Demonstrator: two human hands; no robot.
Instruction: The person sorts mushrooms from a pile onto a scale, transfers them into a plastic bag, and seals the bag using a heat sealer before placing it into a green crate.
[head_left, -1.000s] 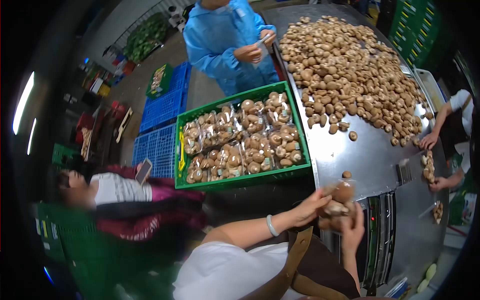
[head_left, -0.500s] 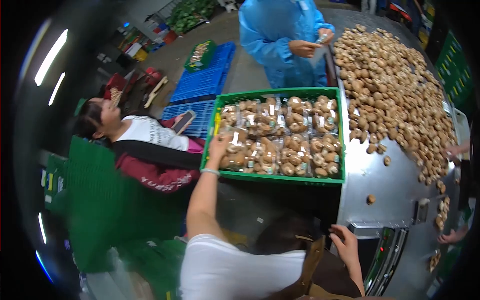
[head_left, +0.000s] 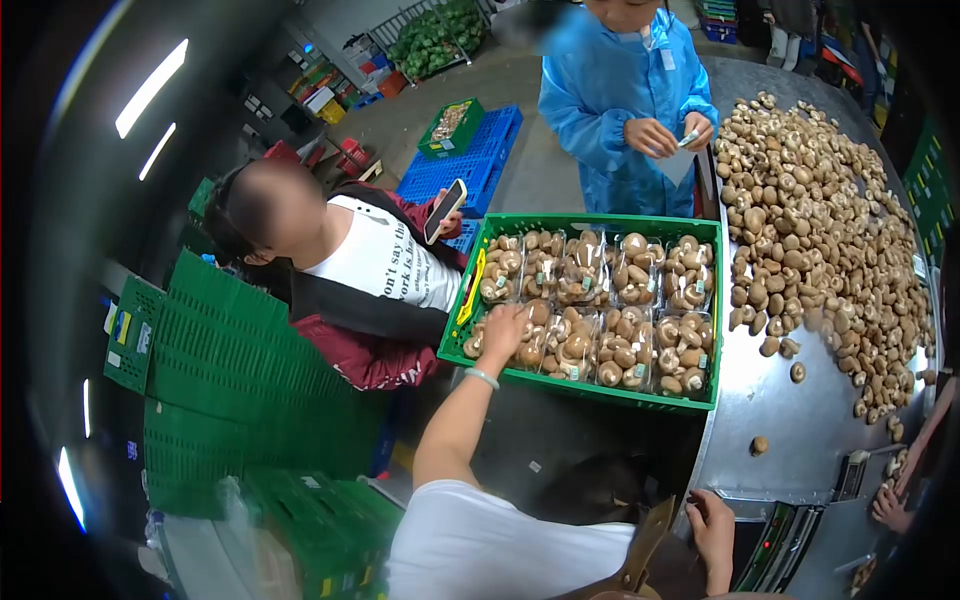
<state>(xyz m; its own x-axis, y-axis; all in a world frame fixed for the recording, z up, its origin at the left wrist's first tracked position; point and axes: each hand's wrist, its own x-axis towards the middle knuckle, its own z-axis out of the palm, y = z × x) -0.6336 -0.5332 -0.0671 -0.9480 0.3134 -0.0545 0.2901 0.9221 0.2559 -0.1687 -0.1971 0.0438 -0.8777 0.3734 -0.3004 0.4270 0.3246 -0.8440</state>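
- Mushroom pack [head_left: 541, 342]: it lies in the near left corner of the green crate [head_left: 590, 221], first in the near row, partly under the left hand.
- Its long side seems to run from the crate's near wall toward the far wall, like its neighbours, with the film-wrapped top facing up.
- The left hand [head_left: 503, 326] lies palm down on this pack, fingers bent over its top. Whether they clasp it or only rest there I cannot tell. A bracelet [head_left: 482, 378] sits on the wrist, just outside the crate's near wall.
- The right hand [head_left: 712, 524] is well below the crate's near right corner, at the edge of a machine with slots [head_left: 790, 545]. Its fingers are loosely curled and hold nothing.
- The crate itself lies long side left to right, its right end against the steel table [head_left: 800, 420]. Seven other packs [head_left: 625, 305] fill it, two rows of four in all.
- Right of the crate, loose mushrooms [head_left: 820, 230] cover the table. Two strays [head_left: 760, 445] lie apart, off the near right corner.
- Beyond the crate's far wall stands a person in a blue coat [head_left: 610, 100], hands together on a slip of paper.
- Left of the crate a seated person [head_left: 375, 265] leans close, holding a phone [head_left: 445, 210] at its far left corner.
- Further left stand stacked green crates [head_left: 230, 380]. Blue crates [head_left: 465, 160] lie on the floor beyond.
- A co-worker's hand [head_left: 885, 505] shows far right of the crate.
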